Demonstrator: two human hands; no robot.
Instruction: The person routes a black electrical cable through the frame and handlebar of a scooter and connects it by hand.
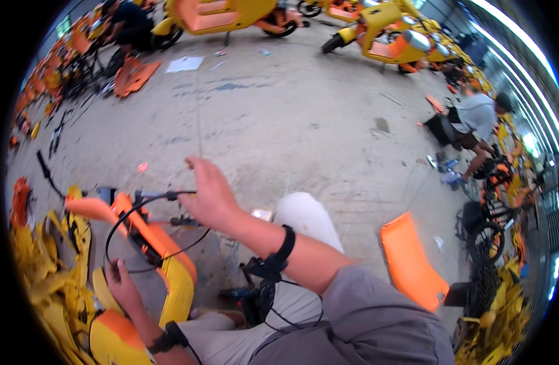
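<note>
On my left stands a partly stripped scooter body (181,280) in yellow and orange, with dark parts inside its orange front. A thin black cable (128,213) loops above it. My right hand (209,193), raised over the scooter's front, has its fingers closed round the upper end of the cable, the index finger lifted away. Low on the loop, my left hand (122,285) pinches the cable beside the yellow bodywork. A grey metal bar (176,221) passes just under my right hand. The fingertips of both hands are small and partly hidden.
An orange panel (410,261) lies on the floor at right. Heaped yellow parts (54,286) crowd the left edge. A dark tool (240,294) lies by my legs. One person (474,115) crouches at right, another (128,27) far left. Yellow scooters (377,45) stand beyond.
</note>
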